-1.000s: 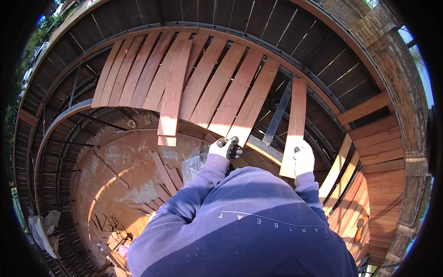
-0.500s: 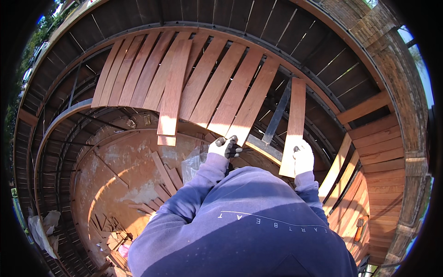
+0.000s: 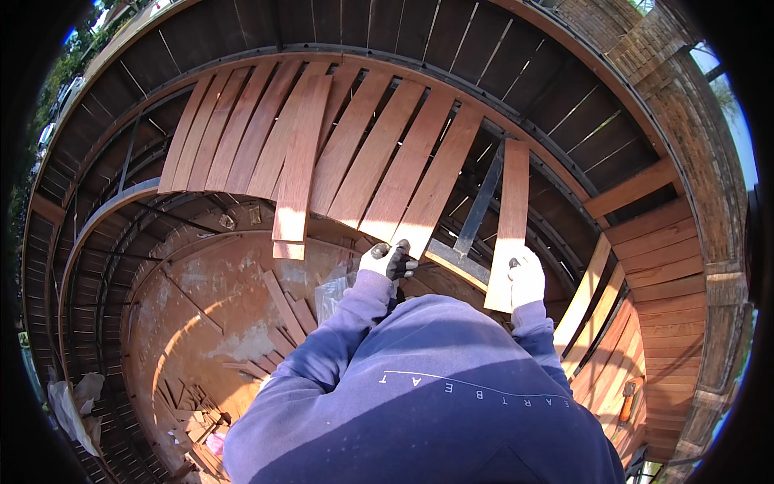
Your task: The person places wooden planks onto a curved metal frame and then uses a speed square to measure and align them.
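"One separate plank [image 3: 514, 198] noted. State its position."
"Right of the dark metal bar [image 3: 480, 198], apart from the row of planks [image 3: 377, 153], lower end toward the person [image 3: 419, 379]."
"Grip status?"
"Right hand [image 3: 527, 277]: grasping the separate plank near its lower end, thumb on the upper face. Left hand [image 3: 389, 261]: fingers curled at the lower end of the row's end plank [image 3: 442, 173]; from here I cannot tell whether it grips."

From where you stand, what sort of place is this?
Probably an outdoor building site: planks lie fanned along a curved, partly uncovered dark frame, wood scraps are heaped below, and greenery shows past the rim.
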Demonstrator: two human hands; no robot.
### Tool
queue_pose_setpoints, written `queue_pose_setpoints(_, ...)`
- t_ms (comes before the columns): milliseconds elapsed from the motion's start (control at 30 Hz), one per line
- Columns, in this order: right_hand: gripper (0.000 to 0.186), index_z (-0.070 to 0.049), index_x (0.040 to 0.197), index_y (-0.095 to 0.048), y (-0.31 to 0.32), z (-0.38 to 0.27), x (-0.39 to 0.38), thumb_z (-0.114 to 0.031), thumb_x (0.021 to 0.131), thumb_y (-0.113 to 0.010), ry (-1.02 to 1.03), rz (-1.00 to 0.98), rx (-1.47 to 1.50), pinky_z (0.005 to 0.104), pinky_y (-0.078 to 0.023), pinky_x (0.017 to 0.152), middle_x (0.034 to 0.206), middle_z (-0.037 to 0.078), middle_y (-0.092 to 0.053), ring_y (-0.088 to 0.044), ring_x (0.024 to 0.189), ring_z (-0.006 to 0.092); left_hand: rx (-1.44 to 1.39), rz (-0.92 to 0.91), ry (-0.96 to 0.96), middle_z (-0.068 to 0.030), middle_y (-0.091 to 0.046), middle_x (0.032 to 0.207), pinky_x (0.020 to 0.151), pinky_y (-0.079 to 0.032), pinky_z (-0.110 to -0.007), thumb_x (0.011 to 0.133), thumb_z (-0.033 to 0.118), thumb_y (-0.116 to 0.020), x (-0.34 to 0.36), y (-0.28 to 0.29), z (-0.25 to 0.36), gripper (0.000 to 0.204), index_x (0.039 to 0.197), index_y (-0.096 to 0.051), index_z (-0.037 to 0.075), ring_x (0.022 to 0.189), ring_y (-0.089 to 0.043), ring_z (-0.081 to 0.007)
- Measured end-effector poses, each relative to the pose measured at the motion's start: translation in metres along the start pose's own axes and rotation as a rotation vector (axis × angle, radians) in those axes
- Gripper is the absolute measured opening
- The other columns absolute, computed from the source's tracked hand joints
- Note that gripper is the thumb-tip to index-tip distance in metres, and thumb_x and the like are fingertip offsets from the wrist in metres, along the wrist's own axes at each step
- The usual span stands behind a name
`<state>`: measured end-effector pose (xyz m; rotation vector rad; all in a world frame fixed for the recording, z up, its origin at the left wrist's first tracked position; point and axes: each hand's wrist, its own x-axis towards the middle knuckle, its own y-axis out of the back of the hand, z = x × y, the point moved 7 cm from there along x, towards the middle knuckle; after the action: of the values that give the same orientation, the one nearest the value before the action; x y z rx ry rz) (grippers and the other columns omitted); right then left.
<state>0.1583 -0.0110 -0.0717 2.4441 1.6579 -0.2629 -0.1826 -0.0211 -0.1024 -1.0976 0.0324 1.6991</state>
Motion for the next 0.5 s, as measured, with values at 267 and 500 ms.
queue_pose_setpoints(267, 0.048, -0.001, 0.122, -0.052, -0.001, -0.005, -0.001, 0.01, 0.075, -0.05, 0.015, -0.007, -0.145, 0.0267, -0.053, 0.065, 0.106, 0.01, -0.06, -0.062, 0.087, 0.0177, 0.049, 0.026, -0.056, -0.0128, -0.065, 0.09, 0.05, -0.054, -0.033, 0.086, 0.009, -0.067, 0.002, 0.001, -0.001, 0.024, 0.071, -0.048, 0.012, 0.066, -0.065, -0.0245)
queue_pose_setpoints(500, 0.048, -0.002, 0.121, -0.052, 0.003, 0.004, 0.0, 0.01, 0.075, -0.051, -0.011, -0.001, -0.003, 0.0264, -0.053, 0.066, 0.105, 0.009, -0.06, -0.062, 0.088, 0.0175, -0.106, -0.144, -0.091, -0.0108, -0.062, 0.083, 0.048, -0.049, -0.028, 0.088, 0.014, -0.065, 0.003, 0.0, -0.004, 0.017, 0.088, -0.053, 0.003, 0.06, -0.062, -0.0191)
